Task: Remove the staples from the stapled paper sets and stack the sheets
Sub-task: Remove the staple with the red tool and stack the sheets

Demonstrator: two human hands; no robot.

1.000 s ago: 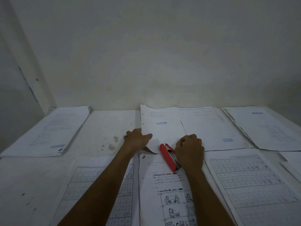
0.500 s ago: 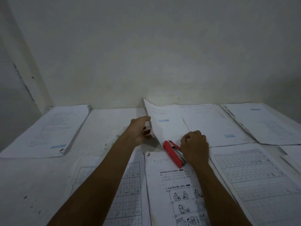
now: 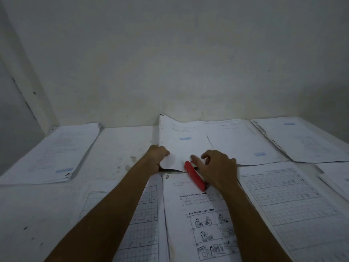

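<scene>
The left hand (image 3: 158,156) is pinching the near left edge of the stamped paper set (image 3: 184,142); the right hand (image 3: 219,167), fingers spread, is resting beside the red stapler (image 3: 194,175)

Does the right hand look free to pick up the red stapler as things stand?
Probably yes: the right hand hovers open beside the red stapler, which lies uncovered on the papers; the left hand grips another sheet.
</scene>
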